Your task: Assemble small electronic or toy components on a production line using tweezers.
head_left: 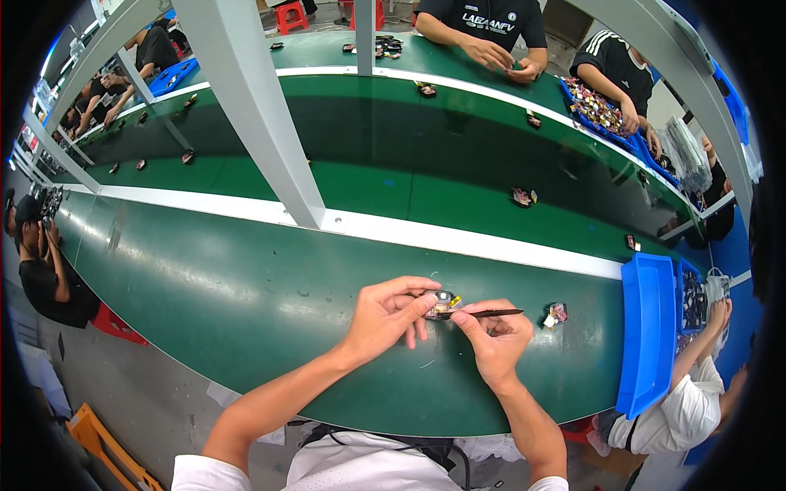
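The green bench (246, 303) spreads widest under my forearms, and past its white rail, at 12 o'clock from the device I hold, runs the dark green belt (458, 188) with small assemblies scattered along it. A person in a black shirt (483, 37) sits across the belt at 1 o'clock. A pale metal post (254, 114) rises from the rail at 11 o'clock. Farther off at 3 o'clock, on the right end of my bench, lies a long blue tray (649, 327). My left hand (385, 315) comes in at 9 o'clock, thumb and fingers pinching the device, and my right hand (498, 340), at 4 o'clock, pinches a slim dark tool between thumb and fingers. The small clear-and-black device (443, 304) is held up above the bench; a loose assembly (556, 314) lies near my right hand at 3 o'clock. The slim dark tool (498, 313) points toward 9 o'clock, its tip at the device's edge; I cannot tell whether they touch. Smallest is a yellow tab (455, 301) on the device's 3 o'clock side.
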### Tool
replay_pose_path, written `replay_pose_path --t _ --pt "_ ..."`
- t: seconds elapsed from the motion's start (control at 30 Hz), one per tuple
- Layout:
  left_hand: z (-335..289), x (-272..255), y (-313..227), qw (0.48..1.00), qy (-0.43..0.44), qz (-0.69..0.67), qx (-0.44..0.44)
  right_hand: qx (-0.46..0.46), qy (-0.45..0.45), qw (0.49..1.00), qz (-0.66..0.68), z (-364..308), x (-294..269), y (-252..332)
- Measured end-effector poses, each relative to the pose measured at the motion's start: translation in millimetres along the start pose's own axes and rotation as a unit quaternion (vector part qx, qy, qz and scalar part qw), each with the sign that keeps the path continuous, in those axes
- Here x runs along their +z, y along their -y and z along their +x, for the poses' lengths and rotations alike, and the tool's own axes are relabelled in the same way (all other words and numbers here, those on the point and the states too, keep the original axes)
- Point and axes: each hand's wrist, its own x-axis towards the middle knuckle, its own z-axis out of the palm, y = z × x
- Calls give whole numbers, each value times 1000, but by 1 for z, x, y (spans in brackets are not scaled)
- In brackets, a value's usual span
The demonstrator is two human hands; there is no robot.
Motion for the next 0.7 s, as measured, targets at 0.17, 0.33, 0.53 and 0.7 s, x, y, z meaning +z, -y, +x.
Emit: replay_pose_path --t 0.17,0.33,0.53,0.7 --pt "-2 2 -1 1000 -5 10 3 12 12 1000 5 0 -2 -1" --pt "-2 2 0 1000 -13 20 10 -22 14 999 -31 0 -1 2" --pt "-2 2 0 999 -24 39 6 -57 2 998 -39 -1 1 -4" --pt "-1 2 2 998 -28 57 -1 -19 5 999 -39 -3 0 -6"
